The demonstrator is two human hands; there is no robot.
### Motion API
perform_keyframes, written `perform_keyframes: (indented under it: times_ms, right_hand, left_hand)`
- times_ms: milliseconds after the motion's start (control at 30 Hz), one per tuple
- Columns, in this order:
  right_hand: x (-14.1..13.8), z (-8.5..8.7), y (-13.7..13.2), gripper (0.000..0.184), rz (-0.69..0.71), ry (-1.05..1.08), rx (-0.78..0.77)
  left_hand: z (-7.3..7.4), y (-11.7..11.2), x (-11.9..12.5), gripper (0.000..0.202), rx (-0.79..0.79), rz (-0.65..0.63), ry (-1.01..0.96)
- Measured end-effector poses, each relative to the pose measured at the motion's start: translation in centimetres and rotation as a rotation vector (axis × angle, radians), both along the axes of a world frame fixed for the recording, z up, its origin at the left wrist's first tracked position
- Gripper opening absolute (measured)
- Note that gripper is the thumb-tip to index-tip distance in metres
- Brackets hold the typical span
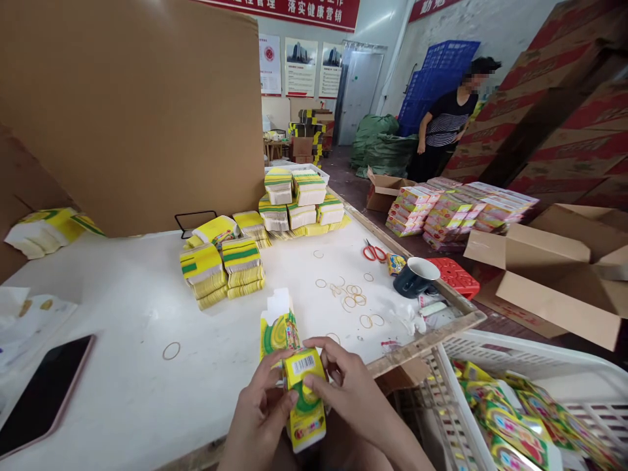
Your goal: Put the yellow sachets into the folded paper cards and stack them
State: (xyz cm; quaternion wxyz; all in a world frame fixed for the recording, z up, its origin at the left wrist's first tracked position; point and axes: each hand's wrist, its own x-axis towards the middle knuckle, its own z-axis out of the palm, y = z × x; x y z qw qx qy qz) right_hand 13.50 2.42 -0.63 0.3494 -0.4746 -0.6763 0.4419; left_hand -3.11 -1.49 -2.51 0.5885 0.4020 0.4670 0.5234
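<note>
Both my hands hold a small yellow and green carton [305, 399] with a barcode on its upper end, just past the near edge of the white table [132, 327]. My left hand [260, 412] grips its left side with the thumb on the front. My right hand [350, 389] pinches the top right corner near the barcode. A second carton [277, 325] with an open white flap stands upright on the table right behind them.
Bundles of flat yellow-green cartons [223, 268] and a taller stack [297, 199] sit mid-table, with loose rubber bands [350, 294], scissors [374, 252], a dark cup [415, 276] and a phone [42, 396]. A white crate [515, 356] of packets is at right. A person [444, 131] stands far back.
</note>
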Motion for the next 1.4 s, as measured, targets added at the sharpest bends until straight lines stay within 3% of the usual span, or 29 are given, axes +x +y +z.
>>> perform_keyframes:
  times_ms: [233,433,600,767,1000,1100,1200,1400]
  right_hand:
    - [-0.9,0.0,-0.1,0.029,-0.073,-0.131,0.033]
    - [-1.0,0.6,-0.3,0.035,-0.015,-0.160,-0.006]
    - [-1.0,0.8,-0.5,0.034,0.033,-0.103,-0.022]
    - [-1.3,0.8,-0.4,0.040,0.008,-0.070,-0.081]
    - [-1.2,0.2,0.0,0.032,-0.038,-0.097,-0.051]
    - [-0.6,0.0,0.1,0.025,0.032,0.012,-0.020]
    - [-0.1,-0.4,0.4,0.017,-0.024,0.113,0.015]
    - [0.2,-1.4,0.6,0.010,-0.067,0.412,-0.100]
  left_hand:
    - [1.1,0.3,-1.0,0.045,0.030,-0.242,-0.004]
    - [0.8,0.3,-1.0,0.048,-0.051,-0.154,-0.170]
    - [0.9,0.3,-1.2,0.049,-0.064,-0.144,-0.145]
    - [1.1,0.3,-1.2,0.050,-0.043,-0.167,-0.085]
    - [1.1,0.4,-1.2,0.047,-0.036,-0.159,-0.103]
    - [1.4,0.3,-1.3,0.047,-0.053,-0.116,-0.150]
    - [1.8,0.3,-0.9,0.047,-0.073,-0.078,-0.181]
    - [1.5,0.3,0.5,0.043,-0.086,-0.005,-0.238]
